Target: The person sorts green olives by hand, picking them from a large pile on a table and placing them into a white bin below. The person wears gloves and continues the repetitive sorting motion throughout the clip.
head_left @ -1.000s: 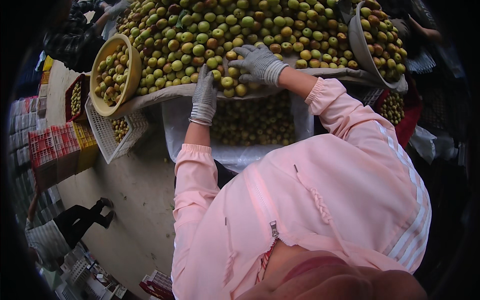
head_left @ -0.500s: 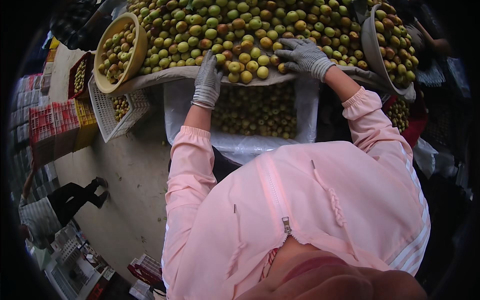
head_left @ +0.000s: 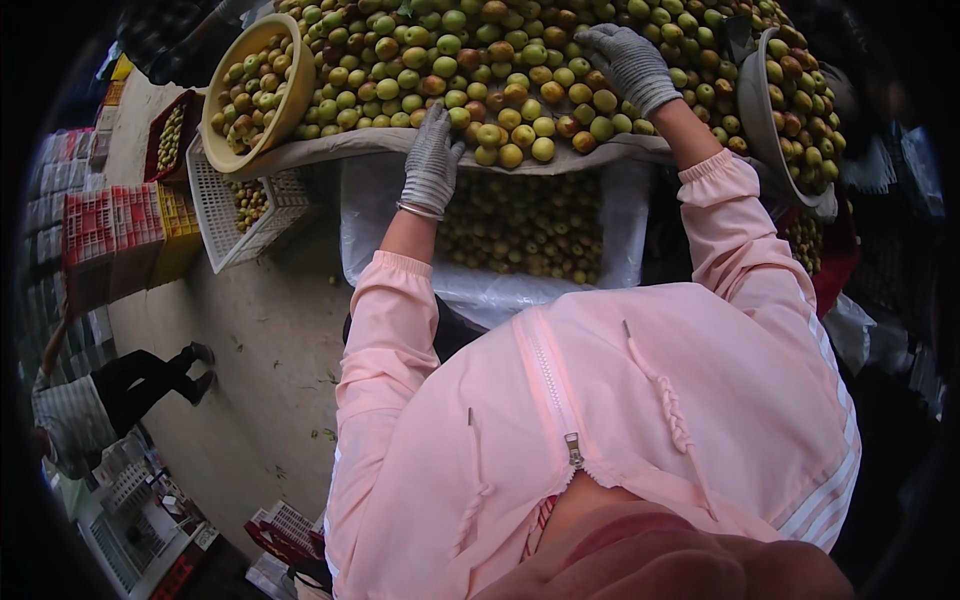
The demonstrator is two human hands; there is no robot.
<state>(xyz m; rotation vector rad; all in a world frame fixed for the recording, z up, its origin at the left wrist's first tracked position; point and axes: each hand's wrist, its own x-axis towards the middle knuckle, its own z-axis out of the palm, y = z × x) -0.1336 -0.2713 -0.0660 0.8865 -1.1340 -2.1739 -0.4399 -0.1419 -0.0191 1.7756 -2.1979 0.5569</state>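
A broad heap of round green and reddish-brown fruits (head_left: pixel 440 65), which look like fresh jujubes, lies on a cloth-covered table (head_left: pixel 350 143). My left hand (head_left: pixel 432 160), in a grey striped glove, rests at the heap's near edge. Its fingers are stretched forward beside the fruits, and no fruit shows in it. Farther right and deeper over the heap is my right hand (head_left: pixel 637 68), gloved alike. Palm down, its fingers reach left across the fruits and hold nothing visible. Below the table's near edge stands a plastic-lined bin (head_left: pixel 622 230) with more fruits inside.
A yellow basin (head_left: pixel 300 88) of fruits flanks the heap on the left, a grey basin (head_left: pixel 757 110) on the right. White crates (head_left: pixel 218 205) and stacked red and yellow crates (head_left: pixel 115 230) stand at left. Another person (head_left: pixel 110 395) is on the floor area beyond, at far left.
My right hand has moved away from me, deeper over the heap. My left hand stays at the near edge of the heap. The whole view has shifted slightly.
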